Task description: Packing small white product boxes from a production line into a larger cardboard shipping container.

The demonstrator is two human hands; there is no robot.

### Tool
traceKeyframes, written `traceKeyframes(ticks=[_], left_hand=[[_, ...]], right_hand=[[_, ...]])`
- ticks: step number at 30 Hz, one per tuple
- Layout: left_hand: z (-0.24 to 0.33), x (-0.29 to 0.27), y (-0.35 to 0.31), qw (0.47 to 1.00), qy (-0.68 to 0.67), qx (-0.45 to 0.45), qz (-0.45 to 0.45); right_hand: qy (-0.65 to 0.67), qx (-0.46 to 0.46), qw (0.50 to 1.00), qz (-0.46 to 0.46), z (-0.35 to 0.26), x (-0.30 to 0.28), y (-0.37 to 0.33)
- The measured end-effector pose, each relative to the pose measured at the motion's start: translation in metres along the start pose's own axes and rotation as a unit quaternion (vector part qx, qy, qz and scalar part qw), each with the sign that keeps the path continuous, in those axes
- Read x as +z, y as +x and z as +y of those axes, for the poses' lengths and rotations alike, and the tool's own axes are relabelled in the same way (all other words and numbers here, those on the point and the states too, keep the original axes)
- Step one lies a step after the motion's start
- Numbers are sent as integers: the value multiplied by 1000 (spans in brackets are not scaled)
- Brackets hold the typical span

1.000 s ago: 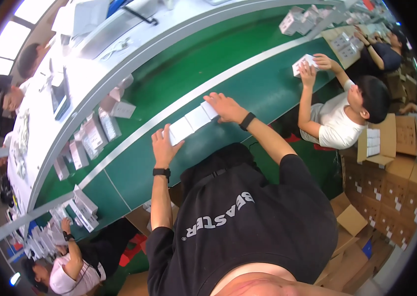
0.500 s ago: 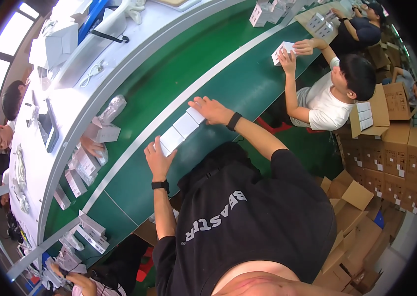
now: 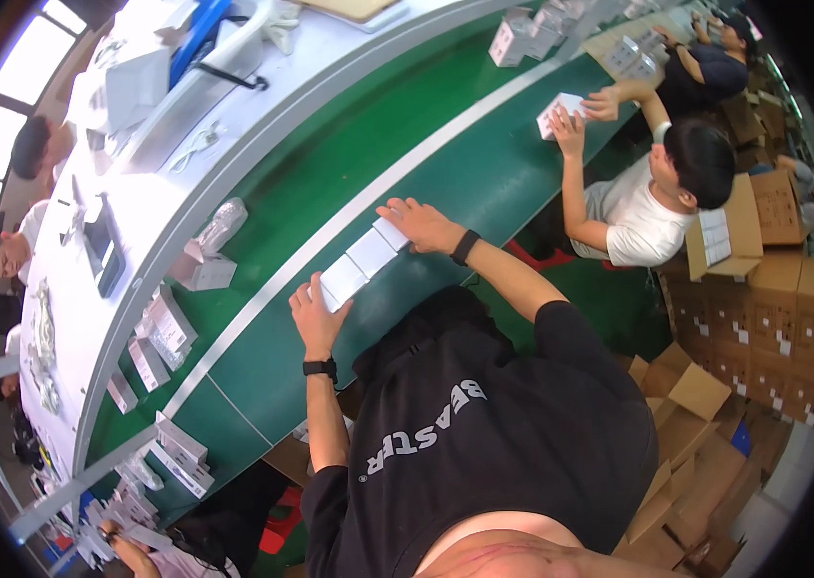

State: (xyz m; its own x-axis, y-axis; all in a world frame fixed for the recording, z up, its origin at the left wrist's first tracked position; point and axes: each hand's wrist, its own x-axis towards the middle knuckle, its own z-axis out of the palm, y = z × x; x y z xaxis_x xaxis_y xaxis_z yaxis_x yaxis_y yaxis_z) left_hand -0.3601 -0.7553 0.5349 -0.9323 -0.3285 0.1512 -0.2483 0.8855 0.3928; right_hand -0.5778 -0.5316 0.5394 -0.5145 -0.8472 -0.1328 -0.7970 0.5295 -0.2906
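A short row of white boxes (image 3: 371, 252) lies end to end on the green conveyor belt, at a slant in front of me. My left hand (image 3: 317, 316) clasps the near-left end of the row, with fingers along the far side and thumb on the near side. At the upper-right end my right hand (image 3: 420, 226) is bent round the last white box (image 3: 390, 233), its fingers over the outer end. Both hands touch the boxes, which sit close together between them. My right palm partly covers the end box.
A co-worker (image 3: 653, 212) at the right handles a white box (image 3: 559, 116) over the belt. Small cartons and bubble-wrapped items (image 3: 168, 323) stand on the strip at the left. A white worktable (image 3: 152, 217) curves beyond. Brown cardboard cartons (image 3: 749, 289) are stacked at the right.
My hands stay on the row of boxes, with little movement. Another person's hand, which was among the cartons on the left strip, has gone from there.
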Motion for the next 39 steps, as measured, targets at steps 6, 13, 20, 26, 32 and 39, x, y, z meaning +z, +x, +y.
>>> traceKeyframes(ticks=[6, 13, 20, 26, 32, 39], left_hand=[[-2, -2, 2, 1000, -6, 13, -3], [-7, -6, -6, 1000, -18, -6, 23], [-4, -6, -2, 999, -34, -13, 34], [-9, 6, -2, 1000, 3, -7, 8], [-14, 10, -4, 1000, 2, 2, -21], [-5, 6, 3, 1000, -10, 6, -2]], right_hand=[[36, -33, 998, 28, 6, 2, -4], [30, -48, 998, 26, 0, -1, 0], [33, -18, 999, -8, -9, -18, -3], [82, -88, 988, 100, 13, 7, 3], [50, 2, 999, 8, -8, -4, 4], [16, 14, 1000, -4, -3, -14, -8]])
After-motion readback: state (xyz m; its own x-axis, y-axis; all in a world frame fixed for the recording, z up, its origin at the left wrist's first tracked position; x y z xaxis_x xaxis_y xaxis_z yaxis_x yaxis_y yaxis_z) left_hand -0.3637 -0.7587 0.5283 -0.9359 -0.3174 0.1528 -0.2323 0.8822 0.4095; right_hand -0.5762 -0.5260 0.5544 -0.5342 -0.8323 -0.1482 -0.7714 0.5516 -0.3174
